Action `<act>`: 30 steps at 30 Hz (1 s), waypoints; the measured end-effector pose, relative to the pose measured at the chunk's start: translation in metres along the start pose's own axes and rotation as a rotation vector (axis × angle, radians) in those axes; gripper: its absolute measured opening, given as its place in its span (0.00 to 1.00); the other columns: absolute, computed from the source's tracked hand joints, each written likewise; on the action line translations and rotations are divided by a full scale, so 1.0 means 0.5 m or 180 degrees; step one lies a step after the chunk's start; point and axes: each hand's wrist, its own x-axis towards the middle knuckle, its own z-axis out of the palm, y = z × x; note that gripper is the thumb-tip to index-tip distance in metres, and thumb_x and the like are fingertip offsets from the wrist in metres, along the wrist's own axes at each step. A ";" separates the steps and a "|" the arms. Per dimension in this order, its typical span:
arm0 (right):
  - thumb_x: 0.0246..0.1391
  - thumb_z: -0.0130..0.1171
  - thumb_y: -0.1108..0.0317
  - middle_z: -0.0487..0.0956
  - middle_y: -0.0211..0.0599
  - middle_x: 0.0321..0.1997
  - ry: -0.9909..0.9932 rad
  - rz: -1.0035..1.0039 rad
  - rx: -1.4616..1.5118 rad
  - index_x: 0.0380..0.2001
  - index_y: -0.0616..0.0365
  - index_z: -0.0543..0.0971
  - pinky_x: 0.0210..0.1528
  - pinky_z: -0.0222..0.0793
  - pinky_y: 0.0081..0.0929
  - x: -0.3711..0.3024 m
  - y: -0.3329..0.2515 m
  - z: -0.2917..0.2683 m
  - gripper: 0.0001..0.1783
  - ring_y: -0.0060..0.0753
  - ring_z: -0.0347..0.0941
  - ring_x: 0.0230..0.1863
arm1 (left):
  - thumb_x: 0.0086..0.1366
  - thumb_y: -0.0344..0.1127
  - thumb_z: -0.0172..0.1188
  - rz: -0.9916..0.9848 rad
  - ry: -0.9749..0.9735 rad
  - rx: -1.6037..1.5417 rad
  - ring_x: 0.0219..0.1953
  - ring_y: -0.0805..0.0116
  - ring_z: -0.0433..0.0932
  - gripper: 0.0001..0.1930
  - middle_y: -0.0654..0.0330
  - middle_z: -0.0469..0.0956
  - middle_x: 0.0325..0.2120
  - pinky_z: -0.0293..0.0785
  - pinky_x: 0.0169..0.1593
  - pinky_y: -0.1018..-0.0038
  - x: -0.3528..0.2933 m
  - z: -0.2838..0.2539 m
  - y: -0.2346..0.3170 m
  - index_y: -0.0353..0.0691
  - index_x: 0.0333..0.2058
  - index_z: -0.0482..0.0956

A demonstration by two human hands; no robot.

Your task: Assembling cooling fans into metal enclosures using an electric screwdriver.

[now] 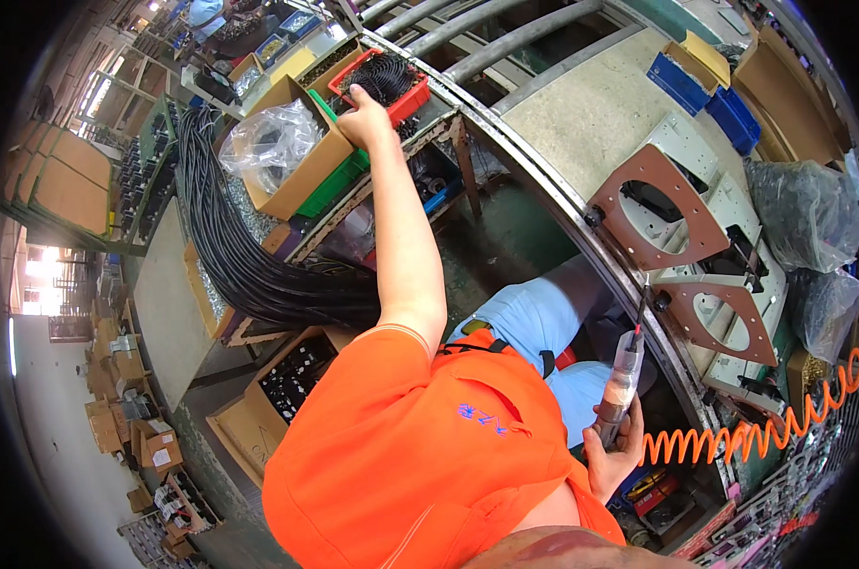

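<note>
Red bin of black parts, far out to the left on the bench; left hand at its near rim, fingers curled, grasp not discernible; right hand closed around upright pneumatic screwdriver, well apart
</note>
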 end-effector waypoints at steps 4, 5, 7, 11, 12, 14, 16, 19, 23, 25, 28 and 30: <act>0.39 0.76 0.79 0.82 0.43 0.51 -0.0111 -0.0133 0.0125 0.69 0.67 0.66 0.47 0.74 0.23 0.016 -0.006 -0.007 0.51 0.31 0.80 0.49 | 0.65 0.56 0.67 -0.0124 -0.0145 0.0554 0.47 0.40 0.83 0.33 0.35 0.83 0.43 0.77 0.51 0.52 -0.030 -0.014 0.045 0.20 0.42 0.78; 0.39 0.75 0.79 0.82 0.43 0.51 -0.0122 -0.0174 0.0074 0.69 0.67 0.66 0.48 0.74 0.23 0.020 -0.014 -0.006 0.51 0.31 0.80 0.49 | 0.65 0.54 0.67 -0.0075 -0.0181 0.0903 0.47 0.40 0.83 0.31 0.36 0.83 0.44 0.77 0.51 0.52 -0.034 -0.016 0.048 0.22 0.41 0.79; 0.38 0.75 0.79 0.82 0.42 0.51 -0.0145 -0.0230 0.0025 0.69 0.67 0.66 0.48 0.74 0.24 0.030 -0.021 -0.008 0.50 0.30 0.80 0.49 | 0.65 0.52 0.67 -0.0010 -0.0204 0.1167 0.46 0.41 0.83 0.28 0.37 0.83 0.43 0.78 0.50 0.52 -0.026 -0.016 0.043 0.24 0.39 0.81; 0.37 0.74 0.80 0.82 0.41 0.52 -0.0317 -0.0244 -0.0044 0.68 0.66 0.68 0.50 0.73 0.23 0.044 -0.023 -0.014 0.49 0.28 0.80 0.48 | 0.66 0.46 0.67 -0.0089 -0.0236 0.0606 0.43 0.43 0.85 0.23 0.38 0.84 0.39 0.78 0.49 0.54 0.034 -0.004 -0.010 0.22 0.36 0.83; 0.37 0.74 0.80 0.82 0.40 0.52 -0.0329 -0.0247 -0.0057 0.68 0.66 0.69 0.50 0.73 0.23 0.047 -0.021 -0.013 0.49 0.27 0.79 0.48 | 0.66 0.44 0.66 -0.0184 -0.0250 0.0334 0.42 0.44 0.85 0.23 0.38 0.85 0.39 0.78 0.48 0.55 0.037 0.007 -0.017 0.21 0.36 0.83; 0.36 0.74 0.79 0.82 0.40 0.52 -0.0252 -0.0244 -0.0081 0.68 0.66 0.69 0.49 0.73 0.23 0.052 -0.015 -0.007 0.50 0.26 0.79 0.47 | 0.67 0.40 0.66 -0.0235 -0.0395 0.0222 0.39 0.51 0.85 0.21 0.40 0.85 0.38 0.78 0.46 0.58 -0.014 0.006 0.014 0.19 0.37 0.82; 0.36 0.74 0.78 0.82 0.39 0.52 -0.0265 -0.0260 -0.0081 0.68 0.66 0.69 0.49 0.73 0.23 0.054 -0.013 -0.009 0.50 0.25 0.78 0.47 | 0.68 0.36 0.64 -0.0264 -0.0408 -0.0332 0.37 0.56 0.84 0.18 0.42 0.85 0.35 0.77 0.45 0.60 -0.004 -0.001 0.009 0.18 0.37 0.81; 0.36 0.74 0.78 0.82 0.39 0.53 -0.0364 -0.0161 -0.0134 0.68 0.65 0.69 0.49 0.72 0.23 0.056 -0.010 -0.015 0.50 0.25 0.78 0.47 | 0.70 0.33 0.62 -0.0460 -0.0491 -0.0829 0.24 0.65 0.76 0.13 0.52 0.81 0.27 0.72 0.30 0.66 0.008 -0.001 0.014 0.23 0.35 0.80; 0.37 0.74 0.80 0.82 0.40 0.53 -0.0344 -0.0224 -0.0088 0.68 0.66 0.68 0.50 0.72 0.22 0.054 0.000 -0.020 0.50 0.25 0.79 0.48 | 0.71 0.33 0.62 -0.0837 -0.0519 -0.1337 0.15 0.73 0.66 0.11 0.62 0.74 0.21 0.60 0.19 0.70 -0.012 0.009 0.032 0.29 0.32 0.79; 0.37 0.74 0.81 0.82 0.40 0.53 -0.0356 -0.0246 -0.0024 0.69 0.66 0.68 0.50 0.73 0.22 0.051 -0.001 -0.021 0.50 0.25 0.79 0.48 | 0.71 0.33 0.62 -0.0791 -0.0386 -0.1511 0.15 0.72 0.66 0.11 0.63 0.73 0.20 0.60 0.19 0.70 -0.007 0.002 0.033 0.30 0.32 0.79; 0.37 0.74 0.80 0.82 0.41 0.53 -0.0395 -0.0294 0.0095 0.69 0.66 0.67 0.50 0.73 0.23 0.047 -0.006 -0.022 0.50 0.27 0.79 0.49 | 0.72 0.34 0.61 -0.0438 -0.0376 -0.1829 0.14 0.76 0.62 0.11 0.66 0.71 0.18 0.55 0.17 0.74 -0.027 -0.034 0.053 0.33 0.33 0.77; 0.37 0.76 0.79 0.82 0.42 0.53 -0.0289 -0.0212 0.0145 0.69 0.66 0.67 0.50 0.74 0.23 0.038 -0.007 -0.025 0.51 0.29 0.79 0.50 | 0.74 0.35 0.59 -0.0091 -0.1392 -0.2724 0.15 0.81 0.59 0.10 0.70 0.67 0.17 0.50 0.17 0.77 -0.113 -0.077 0.097 0.37 0.33 0.75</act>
